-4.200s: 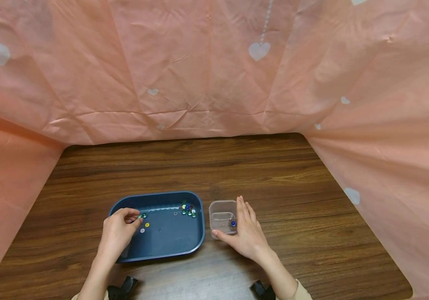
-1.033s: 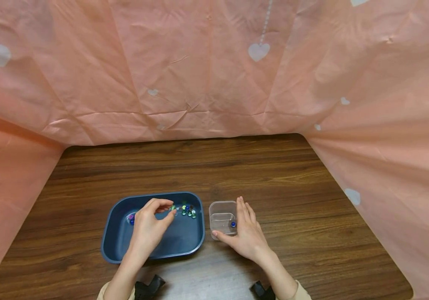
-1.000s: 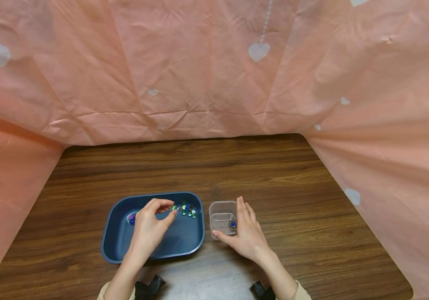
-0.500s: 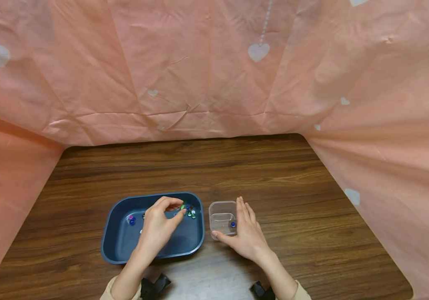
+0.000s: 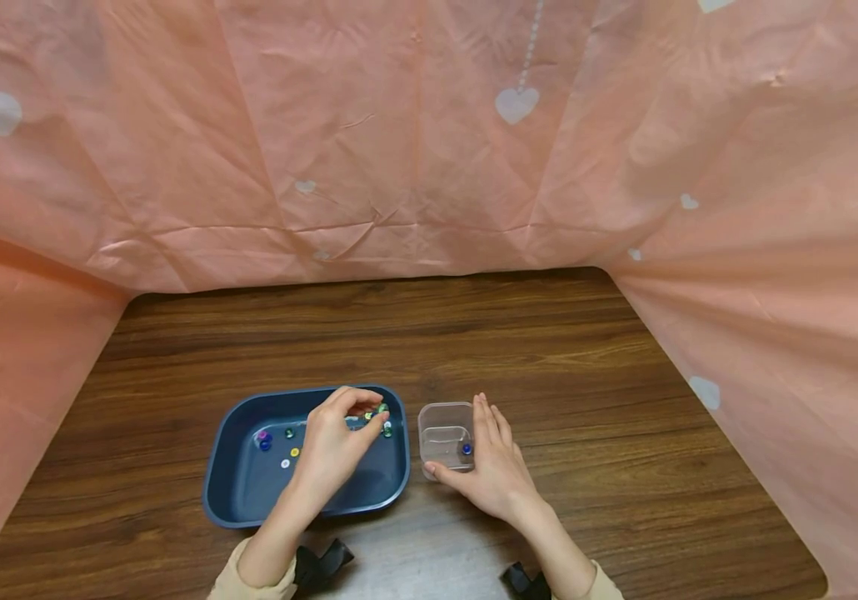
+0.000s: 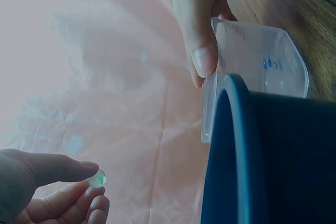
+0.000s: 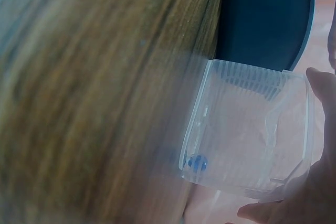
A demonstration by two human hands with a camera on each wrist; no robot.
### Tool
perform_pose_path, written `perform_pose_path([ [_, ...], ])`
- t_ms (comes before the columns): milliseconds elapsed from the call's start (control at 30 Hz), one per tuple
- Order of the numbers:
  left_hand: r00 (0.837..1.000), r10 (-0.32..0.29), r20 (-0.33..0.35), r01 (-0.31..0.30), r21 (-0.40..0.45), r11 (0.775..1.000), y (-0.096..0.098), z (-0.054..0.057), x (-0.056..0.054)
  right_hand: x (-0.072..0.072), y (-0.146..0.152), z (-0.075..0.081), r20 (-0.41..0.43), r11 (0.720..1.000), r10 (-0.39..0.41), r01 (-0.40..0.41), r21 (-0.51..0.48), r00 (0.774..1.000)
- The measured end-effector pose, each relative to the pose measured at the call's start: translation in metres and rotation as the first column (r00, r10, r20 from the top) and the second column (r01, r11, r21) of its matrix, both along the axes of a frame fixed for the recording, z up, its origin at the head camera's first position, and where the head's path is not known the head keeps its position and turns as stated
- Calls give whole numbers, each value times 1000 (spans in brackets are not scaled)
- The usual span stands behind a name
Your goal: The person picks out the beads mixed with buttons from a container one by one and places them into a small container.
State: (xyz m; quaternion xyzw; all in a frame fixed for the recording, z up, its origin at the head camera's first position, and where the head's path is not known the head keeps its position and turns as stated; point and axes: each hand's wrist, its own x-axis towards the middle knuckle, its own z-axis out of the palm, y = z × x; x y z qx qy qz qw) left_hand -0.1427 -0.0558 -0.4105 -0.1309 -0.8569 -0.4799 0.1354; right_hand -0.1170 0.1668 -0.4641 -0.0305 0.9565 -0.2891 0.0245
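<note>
In the head view, my left hand (image 5: 335, 437) hovers over the right part of the blue tray (image 5: 249, 496). It pinches a clear-green marble (image 6: 97, 179) between thumb and fingertips, seen best in the left wrist view. My right hand (image 5: 500, 471) holds a clear plastic box (image 5: 440, 417) to the right of the tray, thumb at the near rim and fingers along the right side. One blue marble (image 7: 198, 162) lies inside the box, at its bottom. Several more marbles (image 5: 387, 431) sit at the tray's right end, partly hidden by my left hand.
On the tray's left lie a pink bead (image 5: 262, 435), blue pieces (image 5: 265, 445), a green marble (image 5: 290, 432), a yellow bead (image 5: 295, 452) and a white bead (image 5: 285, 463). A pink curtain (image 5: 414, 167) surrounds the wooden table (image 5: 549, 333).
My left hand has moved right across the tray with the green marble, from its left side towards its right end. The right hand and the box stay in place.
</note>
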Motion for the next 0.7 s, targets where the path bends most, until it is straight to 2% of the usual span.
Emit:
perform_pose_path([
  [133, 999, -25, 20, 24, 26, 999, 7, 1, -1, 0, 0, 0, -6, 1000, 1, -1, 3, 1000],
  [267, 999, -48, 9, 47, 42, 998, 14, 3, -3, 0, 0, 0, -7, 1000, 3, -3, -3, 1000],
  [700, 996, -88, 27, 87, 39, 995, 29, 3, -4, 1, 1, -2, -20, 1000, 5, -5, -12, 1000],
])
